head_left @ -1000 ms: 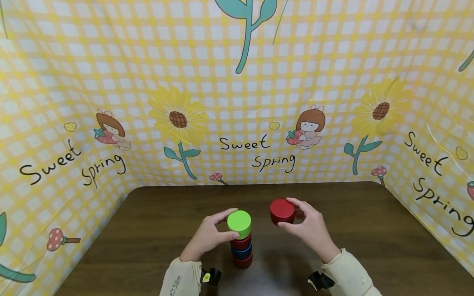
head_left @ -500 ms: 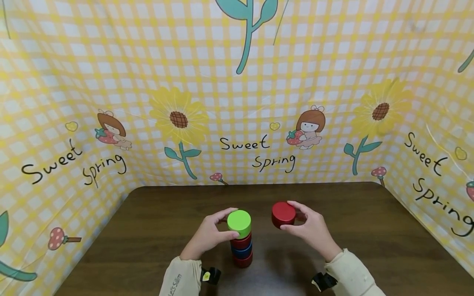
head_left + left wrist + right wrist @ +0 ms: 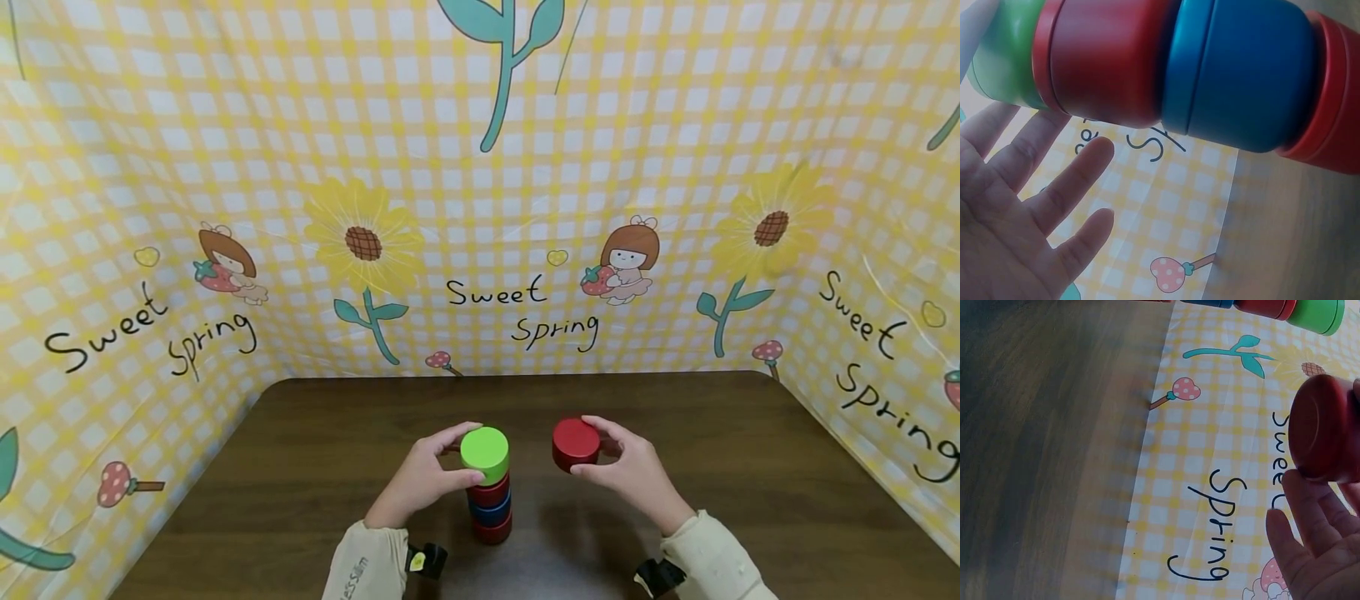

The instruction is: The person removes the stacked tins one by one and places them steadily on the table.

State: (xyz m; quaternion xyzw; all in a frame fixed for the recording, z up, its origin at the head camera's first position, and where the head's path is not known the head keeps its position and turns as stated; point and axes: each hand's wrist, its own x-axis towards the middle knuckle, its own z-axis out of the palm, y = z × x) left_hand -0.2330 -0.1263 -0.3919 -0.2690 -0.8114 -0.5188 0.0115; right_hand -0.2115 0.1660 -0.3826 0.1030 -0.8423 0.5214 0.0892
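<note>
**Two hands, a stack of round blocks and one red block**

A stack of round blocks [image 3: 490, 492] stands on the dark wooden table [image 3: 300, 467], near the middle of its front edge. From the top down it shows a green block [image 3: 484, 451], a red one, a blue one and another red one at the bottom. The left hand [image 3: 426, 479] grips the green block on top, thumb at its near side and fingers curled round its far side. Just to the right of the stack, the right hand [image 3: 626, 468] holds a single red block [image 3: 576, 442] pinched between thumb and fingers; whether it touches the table cannot be told. A yellow checked cloth [image 3: 525, 208] printed with sunflowers stands along the table's back and side edges.
</note>
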